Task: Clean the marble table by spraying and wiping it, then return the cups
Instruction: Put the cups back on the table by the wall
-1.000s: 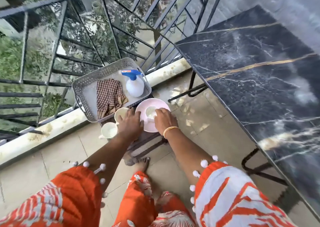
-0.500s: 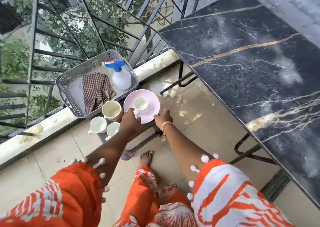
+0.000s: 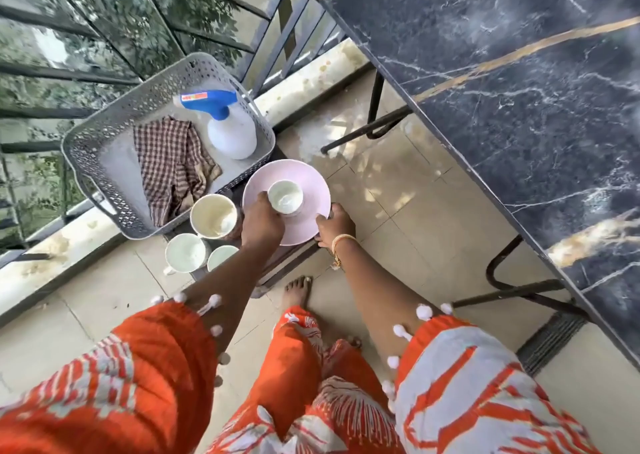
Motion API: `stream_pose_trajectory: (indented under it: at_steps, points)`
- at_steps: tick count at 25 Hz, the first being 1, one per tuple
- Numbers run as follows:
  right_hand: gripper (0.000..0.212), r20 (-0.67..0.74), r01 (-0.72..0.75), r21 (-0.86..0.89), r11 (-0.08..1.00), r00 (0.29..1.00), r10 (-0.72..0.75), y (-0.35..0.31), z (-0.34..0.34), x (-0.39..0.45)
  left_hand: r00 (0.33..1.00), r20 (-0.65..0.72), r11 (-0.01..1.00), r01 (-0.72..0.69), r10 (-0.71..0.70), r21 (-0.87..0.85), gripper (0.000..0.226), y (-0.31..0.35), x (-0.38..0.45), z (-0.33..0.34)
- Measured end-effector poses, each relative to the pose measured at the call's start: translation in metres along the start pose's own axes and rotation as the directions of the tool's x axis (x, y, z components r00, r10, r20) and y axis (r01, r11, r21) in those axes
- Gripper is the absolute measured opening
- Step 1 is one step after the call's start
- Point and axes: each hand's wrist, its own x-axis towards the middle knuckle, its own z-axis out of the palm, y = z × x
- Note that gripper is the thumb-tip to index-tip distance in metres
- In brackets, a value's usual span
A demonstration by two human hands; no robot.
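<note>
1. Big dark marble table (image 3: 519, 100) fills the right side, veined white and gold, its black metal legs on the tiled floor (image 3: 398, 190).
2. Railing (image 3: 145, 31) runs across the top left, green leaves behind the bars.
3. Grey basket (image 3: 86, 148) sits by the railing ledge, left of the table and well apart from it.
4. Inside the basket, a checked cloth (image 3: 169, 162) lies crumpled in the middle, and a white spray bottle (image 3: 232, 135) with a blue head stands in the right corner.
5. Pink plate (image 3: 304, 183) sits just in front of the basket on a low dark stand (image 3: 287, 263), a small white cup (image 3: 285, 197) standing on it.
6. Left hand (image 3: 261, 223) is at the plate's near-left edge, thumb beside the small cup; whether the fingers curl under the rim, I cannot tell.
7. Right hand (image 3: 334, 225), bangle on the wrist, pinches the plate's right rim, fingers curled at the edge.
8. Three more cups cluster left of the plate: a cream one (image 3: 213, 215) touching the basket's front, a white one (image 3: 187, 253) below it, and a third (image 3: 221, 256) half hidden by the left forearm.
</note>
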Motion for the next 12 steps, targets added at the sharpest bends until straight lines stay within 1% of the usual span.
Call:
stream_pose_trajectory:
  at_steps: [1,4,5,7,9,12]
  points:
    - [0.018,0.011,-0.011,0.033,0.999,1.0,0.011,-0.003,-0.003,-0.003,1.0,-0.012,1.0,0.0,0.0,-0.002,0.029,0.0,0.002,0.0]
    - [0.034,0.042,-0.073,0.145,0.987,0.997,0.067,-0.009,-0.005,-0.008,0.998,-0.056,1.0,0.007,-0.007,-0.015,0.022,-0.002,0.003,-0.002]
    - [0.036,0.038,-0.079,0.167,0.983,0.997,0.073,-0.01,-0.005,-0.011,0.997,-0.072,0.999,0.012,-0.015,-0.034,0.021,0.001,0.002,-0.004]
    - [0.034,0.01,-0.069,0.194,0.978,0.998,0.068,-0.01,-0.011,-0.023,0.995,-0.097,0.997,-0.004,-0.003,-0.071,0.021,0.009,-0.004,-0.008]
    - [0.031,-0.025,-0.056,0.202,0.978,0.998,0.063,-0.006,-0.024,-0.037,0.993,-0.114,0.997,-0.045,0.037,-0.07,0.023,0.019,-0.014,-0.013]
    - [0.03,-0.093,-0.022,0.176,0.984,0.995,0.039,0.003,-0.058,-0.062,0.984,-0.151,0.99,-0.107,0.093,-0.088,0.019,0.038,-0.031,-0.024]
